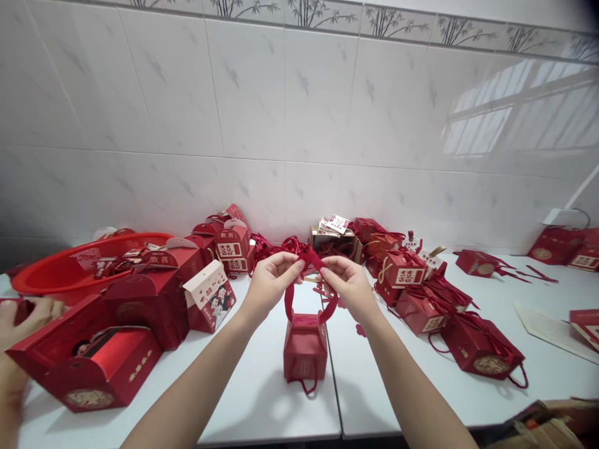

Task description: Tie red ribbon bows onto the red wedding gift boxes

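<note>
Both my hands pinch a dark red ribbon [309,260] above a small red gift box [305,354]. My left hand [277,279] grips the ribbon on one side, and my right hand [345,280] grips it on the other. Two ribbon lengths run down from my fingers to the top of the box. The box stands upright on the white table, with a thin red cord handle [306,388] hanging at its front. Where the ribbon passes behind my fingertips, its exact shape is hidden.
Red gift boxes [135,368] crowd the left, near a red plastic basket [47,274]. More ribboned boxes [484,343] lie at right. Loose ribbons [269,245] and a carton of cards [334,226] sit by the tiled wall. Another person's hand [23,321] is at far left.
</note>
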The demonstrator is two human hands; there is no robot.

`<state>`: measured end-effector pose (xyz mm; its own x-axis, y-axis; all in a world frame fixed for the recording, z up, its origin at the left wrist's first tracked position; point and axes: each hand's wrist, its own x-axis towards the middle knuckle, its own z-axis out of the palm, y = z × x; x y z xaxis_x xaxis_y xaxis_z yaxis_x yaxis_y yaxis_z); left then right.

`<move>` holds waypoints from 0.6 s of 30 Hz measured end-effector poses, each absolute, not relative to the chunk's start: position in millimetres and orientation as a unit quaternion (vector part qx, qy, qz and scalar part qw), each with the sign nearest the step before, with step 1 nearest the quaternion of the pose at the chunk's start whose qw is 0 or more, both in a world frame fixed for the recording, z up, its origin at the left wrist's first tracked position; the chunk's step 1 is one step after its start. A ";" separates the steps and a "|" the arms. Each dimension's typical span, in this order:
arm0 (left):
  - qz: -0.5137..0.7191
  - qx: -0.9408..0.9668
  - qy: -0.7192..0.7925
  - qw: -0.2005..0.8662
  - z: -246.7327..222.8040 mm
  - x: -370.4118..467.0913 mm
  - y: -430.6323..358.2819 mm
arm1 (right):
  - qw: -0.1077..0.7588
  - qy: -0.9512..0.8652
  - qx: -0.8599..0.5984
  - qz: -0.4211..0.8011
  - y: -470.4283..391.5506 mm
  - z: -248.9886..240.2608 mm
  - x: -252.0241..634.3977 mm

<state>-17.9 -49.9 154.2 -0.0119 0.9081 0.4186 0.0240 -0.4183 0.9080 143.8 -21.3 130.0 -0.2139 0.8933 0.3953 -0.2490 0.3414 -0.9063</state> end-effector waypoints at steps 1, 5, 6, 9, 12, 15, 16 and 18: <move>0.586 0.600 0.395 0.376 153.2 -17.0 -50.3 | 0.548 -0.614 -0.280 0.494 -22.4 129.5 141.5; 0.550 0.616 0.417 0.380 145.7 -16.1 -50.3 | 0.524 -0.648 -0.255 0.491 -26.2 123.2 134.2; 0.541 0.623 0.420 0.380 143.8 -16.8 -50.1 | 0.523 -0.641 -0.246 0.505 -26.7 121.1 132.8; 0.507 0.640 0.411 0.405 139.7 -20.8 -49.2 | 0.518 -0.610 -0.229 0.555 -25.5 115.5 131.2; 0.470 0.638 0.381 0.476 137.8 -27.2 -47.0 | 0.501 -0.636 -0.215 0.546 -21.3 111.5 136.1; 0.467 0.595 0.358 0.547 137.7 -33.7 -44.0 | 0.482 -0.747 -0.192 0.416 -16.9 108.6 146.9; 0.472 0.573 0.352 0.570 138.2 -35.4 -43.3 | 0.480 -0.785 -0.179 0.348 -15.8 107.7 150.6; 0.478 0.535 0.334 0.611 139.6 -37.6 -43.0 | 0.486 -0.833 -0.161 0.210 -14.6 105.6 156.3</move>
